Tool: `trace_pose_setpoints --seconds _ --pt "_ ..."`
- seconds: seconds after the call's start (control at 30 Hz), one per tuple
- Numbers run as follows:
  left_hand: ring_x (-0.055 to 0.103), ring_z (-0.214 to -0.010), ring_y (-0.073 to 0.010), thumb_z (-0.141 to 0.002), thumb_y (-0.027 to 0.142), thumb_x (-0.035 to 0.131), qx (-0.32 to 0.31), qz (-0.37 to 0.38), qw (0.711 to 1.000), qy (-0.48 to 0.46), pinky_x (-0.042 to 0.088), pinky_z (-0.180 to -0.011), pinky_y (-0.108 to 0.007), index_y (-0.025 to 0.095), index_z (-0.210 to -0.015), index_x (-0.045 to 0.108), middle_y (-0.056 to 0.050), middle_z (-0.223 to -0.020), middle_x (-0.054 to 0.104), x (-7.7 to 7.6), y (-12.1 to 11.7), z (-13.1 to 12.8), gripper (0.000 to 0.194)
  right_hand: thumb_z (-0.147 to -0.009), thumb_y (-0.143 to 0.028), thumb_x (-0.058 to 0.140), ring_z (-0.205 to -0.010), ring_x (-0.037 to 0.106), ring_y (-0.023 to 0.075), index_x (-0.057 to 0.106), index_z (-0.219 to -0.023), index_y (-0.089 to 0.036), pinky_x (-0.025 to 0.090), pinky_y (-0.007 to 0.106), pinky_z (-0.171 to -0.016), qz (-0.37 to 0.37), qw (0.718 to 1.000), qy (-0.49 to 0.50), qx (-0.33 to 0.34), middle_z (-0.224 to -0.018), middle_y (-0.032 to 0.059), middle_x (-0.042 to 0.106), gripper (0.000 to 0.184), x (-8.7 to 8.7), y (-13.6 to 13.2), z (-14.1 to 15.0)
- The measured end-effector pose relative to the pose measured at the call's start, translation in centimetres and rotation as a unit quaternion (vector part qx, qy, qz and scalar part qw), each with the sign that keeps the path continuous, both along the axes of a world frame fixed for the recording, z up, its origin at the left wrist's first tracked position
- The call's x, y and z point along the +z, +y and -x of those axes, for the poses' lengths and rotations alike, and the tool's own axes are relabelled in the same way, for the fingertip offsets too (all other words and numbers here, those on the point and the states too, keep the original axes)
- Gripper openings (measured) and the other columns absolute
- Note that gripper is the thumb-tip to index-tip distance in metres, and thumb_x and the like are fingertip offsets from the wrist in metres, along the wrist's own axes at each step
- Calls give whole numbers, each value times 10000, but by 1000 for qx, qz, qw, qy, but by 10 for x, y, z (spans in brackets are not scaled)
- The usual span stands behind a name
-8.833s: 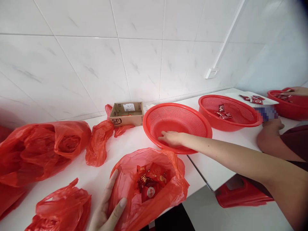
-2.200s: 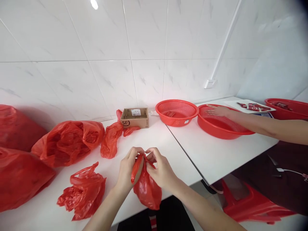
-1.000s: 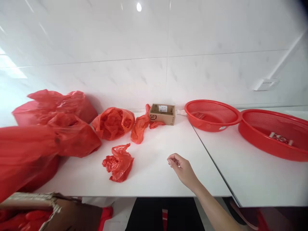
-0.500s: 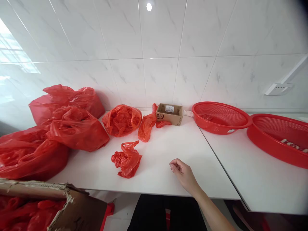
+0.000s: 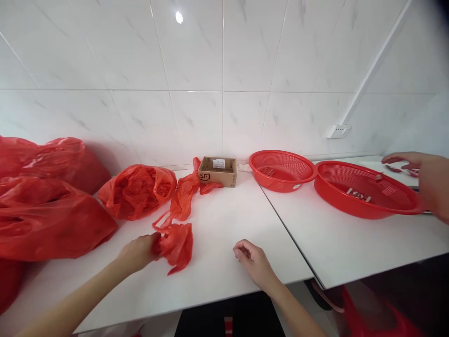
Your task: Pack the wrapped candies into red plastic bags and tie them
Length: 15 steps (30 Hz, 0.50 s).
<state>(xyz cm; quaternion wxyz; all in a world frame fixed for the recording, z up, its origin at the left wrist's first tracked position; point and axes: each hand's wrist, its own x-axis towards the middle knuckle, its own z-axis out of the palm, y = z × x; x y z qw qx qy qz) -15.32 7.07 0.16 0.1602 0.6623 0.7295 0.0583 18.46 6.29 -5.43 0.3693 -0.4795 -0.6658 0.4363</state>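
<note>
My left hand [image 5: 140,252] has its fingers closed on the left side of a crumpled red plastic bag [image 5: 177,248], on the white table near its front. The bag's thin handle loop sticks up behind the fingers. My right hand [image 5: 254,262] rests on the tabletop to the right, fingers loosely curled and closed, with nothing visible in them. Behind the held bag lies another limp red plastic bag [image 5: 184,199]. A small open cardboard box [image 5: 219,178] stands beside that one, near the wall.
At the left are a bunched red bag [image 5: 136,192] and large stuffed red bags [image 5: 52,224]. Two red plastic baskets, one round [image 5: 282,185] and one wider [image 5: 358,206], stand on the adjoining right table. Another person's hand [image 5: 410,159] is at the far right.
My left hand has come into view and taken hold of the crumpled red bag. The view has turned right, bringing in another person's hand. My right hand stays curled on the table.
</note>
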Motion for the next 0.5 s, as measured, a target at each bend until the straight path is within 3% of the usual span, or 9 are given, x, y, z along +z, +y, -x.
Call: trace_pose_setpoints --seconds 0.07,0.17,0.2,0.27,0.37,0.43,0.5 --pt "623 -690 -293 -695 422 607 -13 -14 1000 4 373 -593 -341 236 -753 569 -76 -723 668 7 8 -20 199 -900 -430 517 -781 568 161 587 -1064 -205 489 295 -674 1 1000 20 10 -943 53 606 287 9 2 12" --pt "629 -729 -264 -763 445 544 -49 -20 999 5 369 -604 -320 248 -819 561 -58 -805 684 15 8 -54 206 -779 -422 690 -1037 573 209 391 -1397 -271 536 320 -764 -26 996 55 58 -1322 108 490 702 24 5 43" --pt "632 -744 -257 -768 432 542 -59 -20 998 6 369 -611 -313 249 -828 565 -52 -821 687 17 6 -63 193 -761 -408 710 -1053 573 217 382 -1409 -282 545 324 -763 -36 995 66 71 -1336 106 481 737 27 7 52" --pt "636 -767 -250 -768 403 546 -68 -20 997 14 367 -619 -303 248 -841 578 -49 -851 691 21 2 -73 174 -795 -389 665 -929 611 199 488 -1313 -258 555 308 -679 -41 992 95 69 -1186 85 570 563 27 13 61" --pt "634 -793 -246 -775 336 535 -50 -23 998 36 372 -650 -298 242 -830 586 -42 -863 687 31 0 -57 120 -847 -380 581 -666 592 133 581 -1077 -203 514 254 -543 12 985 172 -14 -881 29 622 291 20 32 45" --pt "635 -818 -260 -768 288 532 -3 -27 998 60 386 -698 -304 232 -833 599 -50 -849 684 44 4 -28 109 -827 -397 615 -639 581 118 575 -998 -189 504 243 -558 50 968 226 -96 -816 10 623 272 16 43 19" --pt "633 -919 -317 -773 352 553 82 -41 992 85 416 -752 -336 202 -1042 603 -110 -986 688 59 11 8 313 -817 -444 641 -643 581 116 578 -969 -183 491 238 -559 82 952 255 -146 -817 13 633 309 15 49 -9"
